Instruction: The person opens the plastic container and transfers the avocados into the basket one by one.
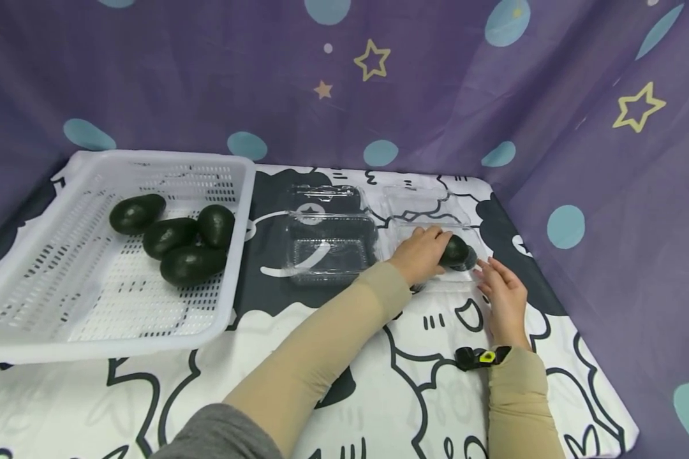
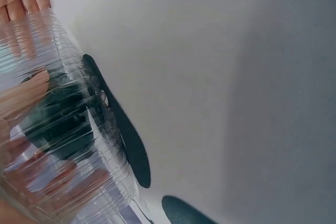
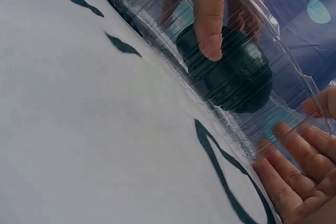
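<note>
My left hand [image 1: 422, 255] grips a dark green avocado [image 1: 453, 252] from above, thumb and fingers round it. The fruit is inside the near half of a clear plastic clamshell container [image 1: 433, 285]; through its ribbed wall, the right wrist view shows the avocado [image 3: 236, 74] and the left thumb [image 3: 210, 35] on it. At the container's right end, my right hand [image 1: 505, 296] holds the edge, thumb by the rim and fingers [image 3: 299, 163] along the outer wall. The container's hinged lid [image 1: 419, 203] lies open toward the back.
Left of it stands a second clear clamshell [image 1: 333, 248] with its lid back. A white slatted basket [image 1: 120, 350] at the left holds several avocados [image 1: 192, 264]. A purple curtain [image 1: 298, 83] hangs behind and along the right of the patterned tablecloth [image 1: 419, 408].
</note>
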`<state>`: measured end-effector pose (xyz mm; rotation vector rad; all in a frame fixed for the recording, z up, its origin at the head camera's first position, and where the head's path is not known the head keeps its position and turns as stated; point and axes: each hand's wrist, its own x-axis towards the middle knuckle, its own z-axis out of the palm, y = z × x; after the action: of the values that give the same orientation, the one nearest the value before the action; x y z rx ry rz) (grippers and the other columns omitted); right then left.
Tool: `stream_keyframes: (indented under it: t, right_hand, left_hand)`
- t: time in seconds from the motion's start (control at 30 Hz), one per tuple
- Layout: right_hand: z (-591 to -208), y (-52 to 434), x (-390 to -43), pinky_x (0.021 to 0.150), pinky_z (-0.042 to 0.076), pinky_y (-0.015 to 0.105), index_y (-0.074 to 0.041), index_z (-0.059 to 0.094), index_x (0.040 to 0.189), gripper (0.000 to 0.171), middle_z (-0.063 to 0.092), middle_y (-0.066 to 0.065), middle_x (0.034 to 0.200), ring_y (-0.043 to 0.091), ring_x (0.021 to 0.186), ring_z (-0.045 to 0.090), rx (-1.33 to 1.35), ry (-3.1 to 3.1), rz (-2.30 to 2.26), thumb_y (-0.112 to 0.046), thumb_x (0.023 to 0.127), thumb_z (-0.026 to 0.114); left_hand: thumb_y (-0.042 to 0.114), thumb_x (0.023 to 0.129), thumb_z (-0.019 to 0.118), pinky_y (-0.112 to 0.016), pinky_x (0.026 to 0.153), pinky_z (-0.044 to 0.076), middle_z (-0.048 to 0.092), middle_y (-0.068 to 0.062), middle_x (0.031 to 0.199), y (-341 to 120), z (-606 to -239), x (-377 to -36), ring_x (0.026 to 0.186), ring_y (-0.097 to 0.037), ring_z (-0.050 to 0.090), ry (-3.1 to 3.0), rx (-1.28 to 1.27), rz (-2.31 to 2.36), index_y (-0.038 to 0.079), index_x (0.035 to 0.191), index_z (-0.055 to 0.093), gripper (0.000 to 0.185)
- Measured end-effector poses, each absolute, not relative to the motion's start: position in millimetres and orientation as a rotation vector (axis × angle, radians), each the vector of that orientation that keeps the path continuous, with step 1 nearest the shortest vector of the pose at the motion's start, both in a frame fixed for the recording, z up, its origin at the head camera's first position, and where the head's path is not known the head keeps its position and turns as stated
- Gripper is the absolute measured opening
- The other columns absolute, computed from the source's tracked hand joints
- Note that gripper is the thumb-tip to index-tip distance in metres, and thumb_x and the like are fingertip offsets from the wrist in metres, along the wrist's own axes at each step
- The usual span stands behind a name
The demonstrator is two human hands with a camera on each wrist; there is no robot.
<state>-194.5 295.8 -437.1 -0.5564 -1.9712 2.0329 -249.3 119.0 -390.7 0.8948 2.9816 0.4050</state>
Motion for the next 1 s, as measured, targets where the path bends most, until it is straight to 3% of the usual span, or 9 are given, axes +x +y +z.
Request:
stream_keyframes:
  t: [0.23, 0.63, 1.0]
  right_hand:
    - [-438.2, 297.8, -191.8, 0.072, 0.054, 0.013, -0.003, 0.055, 0.139, 0.046, 0.071, -0.012, 0.101, 0.003, 0.092, 0.069, -0.582, -1.930, 2.044, -0.020, 0.097, 0.062]
    - [-437.6, 294.6, -197.4, 0.071, 0.054, 0.013, -0.001, 0.056, 0.138, 0.046, 0.071, -0.012, 0.101, 0.003, 0.089, 0.068, -0.562, -1.927, 2.057, -0.019, 0.096, 0.063]
    - [-439.2, 294.7, -196.8, 0.072, 0.054, 0.013, -0.003, 0.056, 0.138, 0.044, 0.069, -0.014, 0.100, 0.001, 0.087, 0.065, -0.569, -1.946, 2.039, -0.019, 0.097, 0.062]
  left_hand:
    - [0.041, 0.091, 0.071, -0.034, 0.096, 0.052, 0.053, -0.005, 0.135, 122.0, -392.6, -246.7, 0.119, -0.021, 0.052, 2.975, 0.931, 0.426, 0.020, 0.146, 0.048, 0.063]
    - [0.032, 0.092, 0.072, -0.032, 0.101, 0.050, 0.059, 0.002, 0.139, 117.7, -395.9, -251.5, 0.125, -0.015, 0.058, 2.940, 0.982, 0.422, 0.023, 0.148, 0.044, 0.063]
    - [0.049, 0.087, 0.072, -0.030, 0.092, 0.052, 0.063, 0.006, 0.132, 118.3, -396.2, -252.0, 0.114, -0.011, 0.063, 2.895, 1.008, 0.467, 0.028, 0.140, 0.048, 0.062]
